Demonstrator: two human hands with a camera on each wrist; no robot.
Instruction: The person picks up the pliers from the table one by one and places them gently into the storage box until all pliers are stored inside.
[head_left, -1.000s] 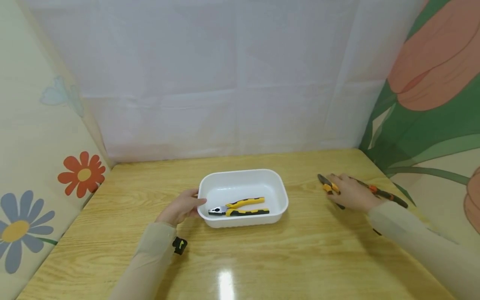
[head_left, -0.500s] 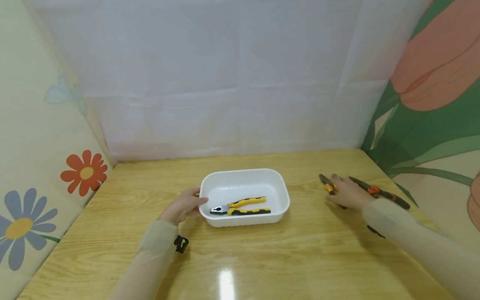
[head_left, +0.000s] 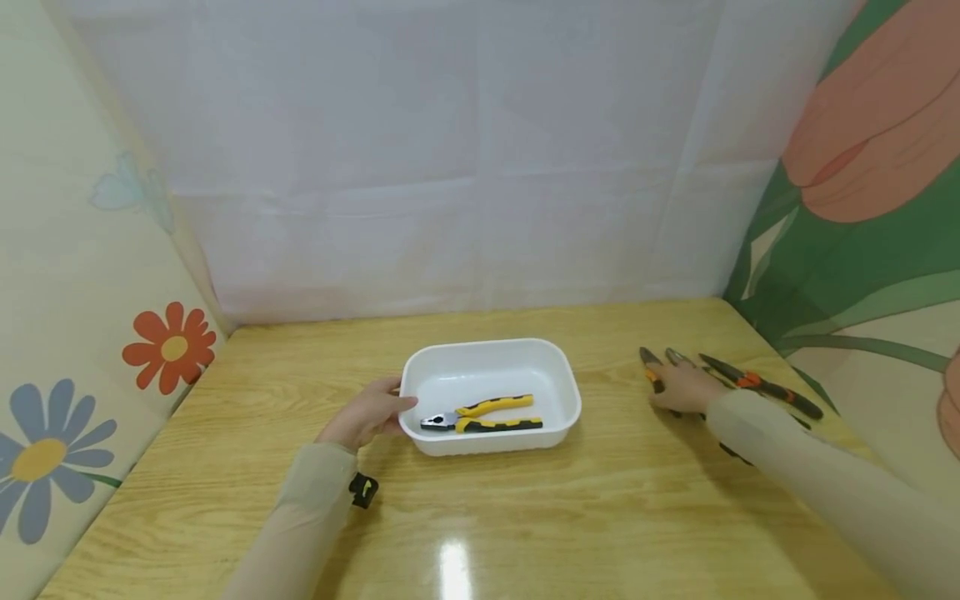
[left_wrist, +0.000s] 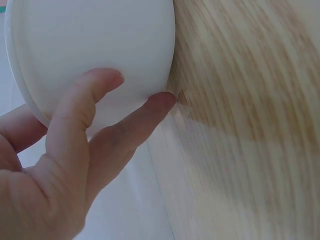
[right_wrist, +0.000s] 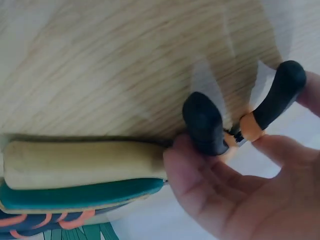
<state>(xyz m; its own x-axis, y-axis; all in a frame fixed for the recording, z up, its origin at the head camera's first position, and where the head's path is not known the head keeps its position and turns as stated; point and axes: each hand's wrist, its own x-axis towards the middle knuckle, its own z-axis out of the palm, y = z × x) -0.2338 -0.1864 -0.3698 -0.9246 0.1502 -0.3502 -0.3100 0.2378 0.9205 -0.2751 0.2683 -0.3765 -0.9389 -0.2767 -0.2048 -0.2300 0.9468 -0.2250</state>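
A light wooden desk with a glossy sheen is enclosed by a white sheet backdrop. A panel with painted red and blue flowers stands at left, a green and peach tulip mural at right. Orange-handled pliers lie near the mural.

Between the left hand and the right hand the tray stands in the way; bare table runs nearer than both hands. Beyond the right hand lie orange pliers, with the wall just past them.
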